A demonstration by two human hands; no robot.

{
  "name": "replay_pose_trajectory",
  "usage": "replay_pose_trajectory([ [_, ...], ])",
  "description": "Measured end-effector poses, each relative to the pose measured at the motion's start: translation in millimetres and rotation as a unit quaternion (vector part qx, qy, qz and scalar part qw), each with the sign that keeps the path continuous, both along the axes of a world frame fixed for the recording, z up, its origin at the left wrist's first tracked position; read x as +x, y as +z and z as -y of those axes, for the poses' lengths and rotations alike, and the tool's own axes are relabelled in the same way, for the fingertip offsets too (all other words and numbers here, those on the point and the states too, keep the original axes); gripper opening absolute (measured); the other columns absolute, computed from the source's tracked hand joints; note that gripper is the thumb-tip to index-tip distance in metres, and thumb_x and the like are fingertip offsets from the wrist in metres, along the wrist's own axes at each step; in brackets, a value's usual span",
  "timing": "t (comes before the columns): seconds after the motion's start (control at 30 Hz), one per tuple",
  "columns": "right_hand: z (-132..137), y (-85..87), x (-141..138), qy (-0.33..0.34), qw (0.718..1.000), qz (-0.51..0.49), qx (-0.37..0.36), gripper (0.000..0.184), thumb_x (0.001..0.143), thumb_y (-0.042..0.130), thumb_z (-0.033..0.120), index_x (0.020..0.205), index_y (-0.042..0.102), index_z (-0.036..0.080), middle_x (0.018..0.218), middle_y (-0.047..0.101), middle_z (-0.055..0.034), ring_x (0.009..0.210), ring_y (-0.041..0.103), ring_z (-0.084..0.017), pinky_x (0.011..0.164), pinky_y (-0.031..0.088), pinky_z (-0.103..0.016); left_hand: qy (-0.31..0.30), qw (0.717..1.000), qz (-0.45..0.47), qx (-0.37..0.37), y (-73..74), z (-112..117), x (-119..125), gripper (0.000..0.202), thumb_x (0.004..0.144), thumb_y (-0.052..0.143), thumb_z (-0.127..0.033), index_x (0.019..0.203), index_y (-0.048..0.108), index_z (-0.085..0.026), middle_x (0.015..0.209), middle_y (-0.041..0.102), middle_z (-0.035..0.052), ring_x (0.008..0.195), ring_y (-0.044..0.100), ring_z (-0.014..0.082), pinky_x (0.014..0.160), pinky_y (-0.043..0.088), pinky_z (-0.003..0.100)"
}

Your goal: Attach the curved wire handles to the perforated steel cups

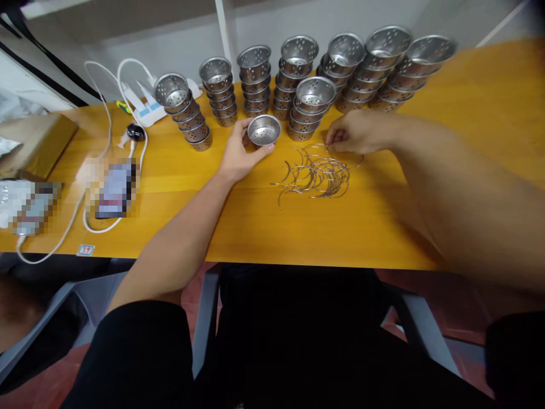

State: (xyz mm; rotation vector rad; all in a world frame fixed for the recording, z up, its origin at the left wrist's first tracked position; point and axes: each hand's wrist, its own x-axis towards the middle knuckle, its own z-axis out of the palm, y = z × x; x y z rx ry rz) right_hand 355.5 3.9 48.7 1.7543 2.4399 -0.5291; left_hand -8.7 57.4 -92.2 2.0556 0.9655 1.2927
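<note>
My left hand point(239, 152) curls round a single small perforated metal cup point(264, 130) that stands on the yellow table point(264, 227). My right hand point(357, 132) is pinched shut at the far edge of a loose heap of curved wire handles point(317, 173), its fingertips on one of the wires. Directly behind both hands stand several stacks of the same perforated cups point(309, 105), running from left to right across the back of the table.
A white power strip point(142, 105) with white cables point(91, 221) lies at the back left. A phone point(114, 187) and another small device point(29, 207) rest at the left, beside a cardboard box point(36, 142). A grey chair frame point(204, 318) is below.
</note>
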Motion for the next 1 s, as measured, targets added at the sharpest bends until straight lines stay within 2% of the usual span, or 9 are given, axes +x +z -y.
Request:
replay_pose_trajectory([
  [0.1, 15, 8.3, -14, -0.008, 0.999, 0.034, -0.006, 0.018, 0.110, 0.078, 0.006, 0.098, 0.080, 0.020, 0.097, 0.085, -0.0084, 0.081, 0.071, -0.023, 0.076, 0.053, -0.037, -0.012, 1.000, -0.014, 0.012, -1.4, -1, 0, 0.107, 0.091, 0.102, -0.096, 0.162, 0.057, -0.030, 0.163, 0.079, 0.0193, 0.159, 0.080, 0.0401, 0.140, 0.066, 0.064],
  [0.23, 27, 13.8, -24, -0.040, 0.999, 0.025, -0.027, 0.018, 0.105, 0.081, 0.007, 0.093, 0.081, 0.020, 0.086, 0.081, -0.0069, 0.074, 0.069, -0.023, 0.068, 0.050, -0.038, -0.032, 0.999, -0.012, 0.007, 0.3, 2, 3, 0.110, 0.088, 0.100, -0.101, 0.160, 0.058, -0.029, 0.165, 0.077, 0.0187, 0.158, 0.081, 0.0393, 0.138, 0.067, 0.063],
  [0.37, 32, 12.7, -24, -0.029, 0.999, 0.017, -0.031, 0.016, 0.104, 0.082, 0.007, 0.093, 0.081, 0.020, 0.089, 0.083, -0.0080, 0.079, 0.072, -0.026, 0.071, 0.053, -0.040, -0.013, 1.000, -0.012, 0.007, 2.6, 4, 5, 0.111, 0.086, 0.101, -0.103, 0.159, 0.061, -0.029, 0.161, 0.078, 0.0171, 0.156, 0.081, 0.0396, 0.137, 0.068, 0.061],
  [0.53, 41, 12.6, -32, -0.004, 0.996, 0.087, 0.000, 0.022, 0.106, 0.080, 0.012, 0.086, 0.077, 0.022, 0.082, 0.076, -0.0074, 0.075, 0.069, -0.027, 0.072, 0.050, -0.043, -0.006, 1.000, -0.008, 0.014, 6.2, 5, 6, 0.113, 0.082, 0.103, -0.104, 0.158, 0.065, -0.028, 0.154, 0.080, 0.0159, 0.157, 0.079, 0.0426, 0.142, 0.064, 0.065],
  [0.67, 43, 13.2, -40, 0.009, 0.992, 0.129, 0.005, 0.017, 0.106, 0.080, 0.018, 0.089, 0.080, 0.022, 0.086, 0.076, -0.0107, 0.082, 0.071, -0.031, 0.075, 0.049, -0.044, 0.000, 1.000, 0.004, -0.003, 16.0, 12, 8, 0.108, 0.082, 0.105, -0.101, 0.152, 0.069, -0.027, 0.147, 0.083, 0.0130, 0.146, 0.084, 0.0402, 0.139, 0.067, 0.064],
  [0.8, 42, 12.9, -40, 0.038, 0.987, 0.159, 0.006, 0.019, 0.111, 0.079, 0.025, 0.093, 0.078, 0.022, 0.093, 0.078, -0.0119, 0.082, 0.067, -0.029, 0.075, 0.046, -0.042, -0.007, 1.000, 0.009, -0.011, 23.3, 18, 10, 0.112, 0.075, 0.105, -0.106, 0.147, 0.070, -0.027, 0.142, 0.084, 0.0112, 0.136, 0.086, 0.0381, 0.135, 0.068, 0.062],
  [1.0, 43, 7.6, -31, 0.056, 0.991, 0.115, 0.045, 0.020, 0.112, 0.077, 0.019, 0.093, 0.071, 0.022, 0.096, 0.077, -0.0124, 0.080, 0.058, -0.025, 0.077, 0.044, -0.040, 0.008, 1.000, 0.012, 0.005, 17.8, 12, 7, 0.117, 0.071, 0.107, -0.107, 0.149, 0.071, -0.028, 0.146, 0.080, 0.0124, 0.140, 0.083, 0.0388, 0.133, 0.068, 0.063],
])
